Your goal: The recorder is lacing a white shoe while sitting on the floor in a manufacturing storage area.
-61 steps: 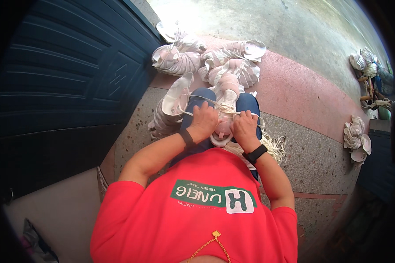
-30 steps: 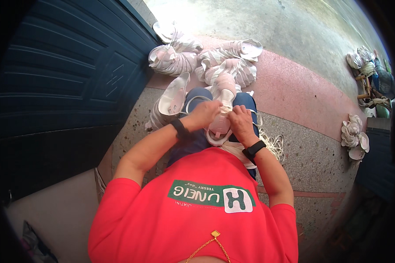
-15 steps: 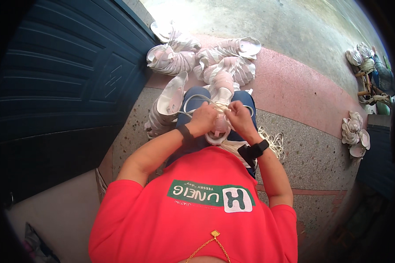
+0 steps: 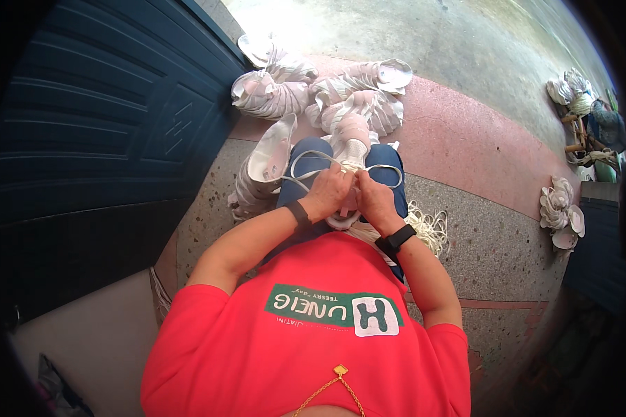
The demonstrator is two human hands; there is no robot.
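Observation:
A white and pale-pink shoe upper (image 4: 354, 149) lies across my lap between my knees, its far end toward the stacks. Over its middle, my left hand (image 4: 329, 189) and my right hand (image 4: 375, 197) are side by side, fingers pinched on a white shoelace (image 4: 295, 164). One lace loop curls out to the left of my hands and another bends round to the right. The crossing of the lace is hidden by my fingers. Part of the upper shows below them, close to my red shirt.
Nested stacks of white and pink shoe uppers (image 4: 275, 95) lie beyond my knees, with another stack (image 4: 261, 170) beside my left leg. A bundle of loose laces (image 4: 430, 228) hangs by my right leg. A dark blue door (image 4: 111, 125) stands at left; more uppers (image 4: 562, 212) lie far right.
My right hand has come down and inward against my left hand, and its wrist has turned. The right lace loop now stands out wider beside it. My left hand has shifted slightly right.

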